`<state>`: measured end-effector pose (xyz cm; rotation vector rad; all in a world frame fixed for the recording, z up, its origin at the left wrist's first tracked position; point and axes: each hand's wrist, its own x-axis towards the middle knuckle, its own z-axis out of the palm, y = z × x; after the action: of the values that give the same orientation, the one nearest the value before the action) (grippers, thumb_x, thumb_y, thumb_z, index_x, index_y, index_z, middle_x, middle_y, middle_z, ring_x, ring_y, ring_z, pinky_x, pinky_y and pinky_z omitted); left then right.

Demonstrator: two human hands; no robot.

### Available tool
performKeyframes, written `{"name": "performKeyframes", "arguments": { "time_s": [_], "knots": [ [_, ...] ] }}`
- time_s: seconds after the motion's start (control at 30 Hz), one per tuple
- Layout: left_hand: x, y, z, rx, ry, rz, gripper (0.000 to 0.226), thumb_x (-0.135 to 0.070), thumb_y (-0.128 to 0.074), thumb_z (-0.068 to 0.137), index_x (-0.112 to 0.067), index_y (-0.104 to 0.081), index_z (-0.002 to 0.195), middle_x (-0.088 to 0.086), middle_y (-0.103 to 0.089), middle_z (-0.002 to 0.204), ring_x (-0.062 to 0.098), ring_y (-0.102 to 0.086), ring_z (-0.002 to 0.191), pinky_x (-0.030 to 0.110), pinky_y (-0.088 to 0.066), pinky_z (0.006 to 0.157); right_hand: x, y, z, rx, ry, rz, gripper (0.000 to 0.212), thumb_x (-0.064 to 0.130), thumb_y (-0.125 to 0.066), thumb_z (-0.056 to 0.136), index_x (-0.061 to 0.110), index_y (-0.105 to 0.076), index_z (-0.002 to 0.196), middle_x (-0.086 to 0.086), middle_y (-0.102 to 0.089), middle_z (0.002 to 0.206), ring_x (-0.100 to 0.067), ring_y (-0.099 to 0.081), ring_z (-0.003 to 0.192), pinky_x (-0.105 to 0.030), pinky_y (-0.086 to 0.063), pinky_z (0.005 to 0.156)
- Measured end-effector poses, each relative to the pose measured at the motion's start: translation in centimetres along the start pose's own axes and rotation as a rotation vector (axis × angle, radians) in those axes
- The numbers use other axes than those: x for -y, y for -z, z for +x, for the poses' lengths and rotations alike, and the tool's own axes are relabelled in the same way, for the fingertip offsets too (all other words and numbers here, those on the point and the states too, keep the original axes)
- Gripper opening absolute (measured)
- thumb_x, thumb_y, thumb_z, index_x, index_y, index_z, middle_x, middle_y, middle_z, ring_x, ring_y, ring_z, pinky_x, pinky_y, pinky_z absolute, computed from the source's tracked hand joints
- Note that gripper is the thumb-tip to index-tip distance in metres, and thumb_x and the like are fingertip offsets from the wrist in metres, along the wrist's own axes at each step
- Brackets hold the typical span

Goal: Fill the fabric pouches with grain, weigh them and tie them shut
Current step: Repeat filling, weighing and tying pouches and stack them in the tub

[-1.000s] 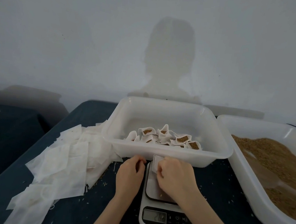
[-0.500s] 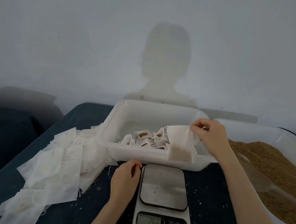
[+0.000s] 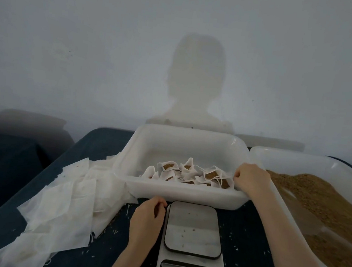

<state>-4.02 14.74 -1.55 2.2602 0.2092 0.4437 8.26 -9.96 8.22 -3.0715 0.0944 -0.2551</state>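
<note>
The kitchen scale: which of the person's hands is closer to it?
Left. The left hand rests right beside the scale, at its left edge. The right hand is farther back, over the right end of the white bin.

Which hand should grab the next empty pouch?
Probably the left hand: it rests beside the scale, close to the empty pouches. The right hand is across at the tub.
</note>
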Motion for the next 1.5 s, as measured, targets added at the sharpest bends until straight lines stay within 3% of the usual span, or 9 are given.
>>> {"name": "performKeyframes", "arguments": {
  "time_s": [0.17,0.47,0.6,0.7,0.87,0.97,1.13,1.3,1.5],
  "knots": [
    [0.0,0.2,-0.1,-0.008,0.0,-0.007,0.018,-0.017,-0.055,0.093,-0.032,-0.061,0.085,-0.017,-0.059,0.07,0.001,-0.054,0.064,0.013,-0.033,0.054,0.4,1.6,-0.1,0.158,0.06,-0.004,0.017,0.016,-0.052,0.086,0.019,-0.069,0.088,0.0,-0.067,0.085,-0.018,-0.061,0.075,-0.025,-0.045,0.059],
    [0.1,4.0,-0.2,-0.113,0.015,0.169,0.013,-0.027,-0.049,0.096,-0.03,-0.061,0.094,-0.016,-0.058,0.078,-0.002,-0.051,0.068,0.009,-0.035,0.058,4.2,2.3,-5.9,-0.049,0.271,0.38,0.021,0.035,-0.055,0.093,0.025,-0.071,0.083,0.009,-0.063,0.071,-0.006,-0.055,0.063,-0.023,-0.044,0.058],
    [2.5,7.0,-0.9,-0.25,0.049,0.438,0.026,-0.023,-0.055,0.091,-0.027,-0.06,0.117,-0.007,-0.062,0.115,0.009,-0.054,0.1,0.022,-0.04,0.081,7.4,2.0,-10.6,0.108,0.433,0.604,0.008,0.033,-0.063,0.09,0.035,-0.068,0.085,0.015,-0.06,0.072,0.004,-0.054,0.066,-0.012,-0.037,0.061],
    [4.9,9.3,-1.3,-0.279,0.244,0.657,0.051,-0.028,-0.047,0.094,-0.019,-0.035,0.143,0.006,-0.036,0.149,0.022,-0.036,0.133,0.034,-0.034,0.102,9.3,1.3,-13.0,0.201,0.497,0.568,0.007,0.038,-0.06,0.091,0.043,-0.064,0.086,0.017,-0.063,0.079,0.004,-0.057,0.074,-0.013,-0.044,0.067],
    [7.0,10.8,-1.9,-0.137,0.139,0.628,0.036,-0.036,-0.04,0.099,-0.021,-0.039,0.132,-0.007,-0.047,0.132,0.01,-0.042,0.123,0.021,-0.042,0.091,11.0,0.1,-14.6,0.261,0.546,0.504,0.021,0.043,-0.058,0.091,0.05,-0.056,0.071,0.027,-0.059,0.07,0.022,-0.048,0.082,-0.001,-0.039,0.063],
    [6.3,10.7,-2.2,-0.162,0.151,0.46,0.033,-0.028,-0.04,0.101,-0.025,-0.044,0.134,-0.012,-0.048,0.134,0.006,-0.044,0.12,0.015,-0.036,0.084,11.7,-0.8,-15.0,0.304,0.587,0.542,0.014,0.038,-0.057,0.091,0.045,-0.065,0.081,0.024,-0.061,0.076,0.012,-0.054,0.082,-0.009,-0.045,0.067],
    [5.2,10.5,-2.6,-0.185,0.146,0.38,0.041,-0.031,-0.03,0.103,-0.029,-0.039,0.143,-0.008,-0.04,0.146,0.012,-0.036,0.134,0.025,-0.035,0.103,12.5,-1.9,-15.4,0.327,0.634,0.555,0.013,0.039,-0.056,0.093,0.039,-0.069,0.094,0.027,-0.058,0.075,0.011,-0.056,0.077,-0.007,-0.043,0.066],
    [5.0,10.7,-2.5,-0.215,0.11,0.344,0.029,-0.027,-0.043,0.1,-0.027,-0.064,0.12,-0.013,-0.062,0.12,0.006,-0.052,0.108,0.016,-0.036,0.082,12.7,-2.2,-15.8,0.349,0.626,0.57,0.013,0.039,-0.056,0.093,0.039,-0.068,0.096,0.023,-0.064,0.087,0.005,-0.059,0.081,-0.008,-0.045,0.073],
    [4.1,11.3,-2.7,-0.327,0.136,0.199,0.014,-0.03,-0.06,0.092,-0.032,-0.073,0.096,-0.024,-0.063,0.105,0.001,-0.053,0.097,0.021,-0.035,0.072,12.7,-2.0,-16.3,0.353,0.616,0.591,0.014,0.039,-0.056,0.093,0.038,-0.069,0.097,0.024,-0.064,0.09,0.006,-0.059,0.08,-0.009,-0.046,0.072]
  ]
}}
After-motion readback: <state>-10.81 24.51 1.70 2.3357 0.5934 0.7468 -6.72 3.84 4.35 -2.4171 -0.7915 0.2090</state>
